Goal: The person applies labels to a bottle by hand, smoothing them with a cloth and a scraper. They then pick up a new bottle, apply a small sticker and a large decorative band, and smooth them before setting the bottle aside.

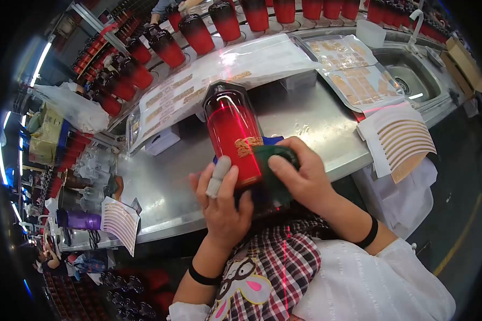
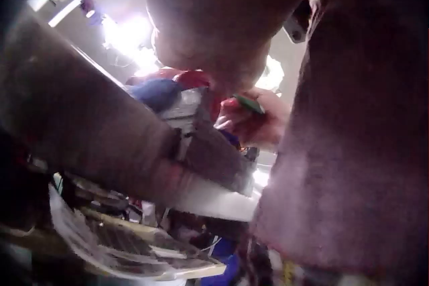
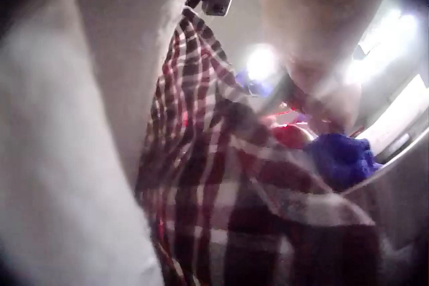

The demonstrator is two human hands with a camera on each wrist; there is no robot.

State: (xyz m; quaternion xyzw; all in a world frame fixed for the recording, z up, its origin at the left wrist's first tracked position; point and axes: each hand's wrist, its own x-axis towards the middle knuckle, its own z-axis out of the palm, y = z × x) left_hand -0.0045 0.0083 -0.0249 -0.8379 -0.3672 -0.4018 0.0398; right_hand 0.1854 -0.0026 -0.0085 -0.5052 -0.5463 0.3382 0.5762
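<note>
A red glass bottle (image 1: 233, 125) with a black neck end lies tilted in front of the person, its base toward them. A gold decal (image 1: 248, 146) sits on its lower face. My left hand (image 1: 223, 200) holds the bottle by its lower left side and base; one finger wears a grey finger cot (image 1: 218, 177). My right hand (image 1: 305, 174) grips a dark green scraper-like tool (image 1: 273, 168) by its upper edge, the tool overlapping the bottle's lower right side beside the decal. Blue cloth (image 3: 343, 158) shows under the bottle. Both wrist views are blurred and mostly hide the fingers.
A tray of decal sheets (image 1: 209, 69) stands behind the bottle, with another tray (image 1: 367, 85) near the sink (image 1: 412, 75). Decal strips hang over the table edge at right (image 1: 401, 142) and left (image 1: 122, 219). Several red-black bottles (image 1: 195, 33) line the conveyor behind.
</note>
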